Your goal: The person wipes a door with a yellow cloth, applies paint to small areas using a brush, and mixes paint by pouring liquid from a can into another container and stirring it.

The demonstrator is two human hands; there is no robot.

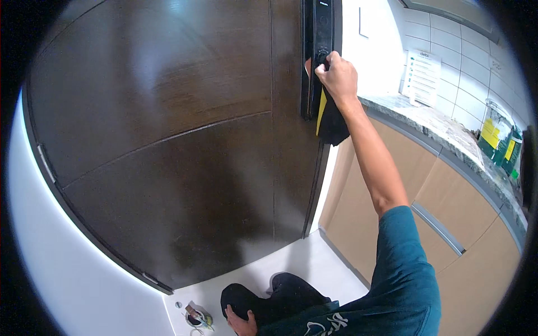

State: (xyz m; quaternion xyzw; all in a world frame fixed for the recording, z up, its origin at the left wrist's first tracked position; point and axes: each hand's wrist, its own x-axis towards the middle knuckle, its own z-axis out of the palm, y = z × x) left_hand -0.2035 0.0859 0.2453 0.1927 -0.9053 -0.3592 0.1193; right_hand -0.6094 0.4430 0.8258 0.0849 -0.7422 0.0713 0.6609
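My right hand [339,76] is closed at a black door lock [323,25] on the dark brown door [185,89]. A black cloth with a yellow edge [334,124] hangs down from that fist. The fingers press against the lock's front, and the part of the lock behind them is hidden. Down at the lower edge, my left hand [241,321] lies on my dark-trousered leg, its fingers apart and holding nothing.
A speckled stone counter [426,120] over wooden cabinets [358,196] runs along the right. On it are a printed card [422,77] and green-and-yellow packs [495,134]. A small container with tools [197,320] stands on the floor at lower left.
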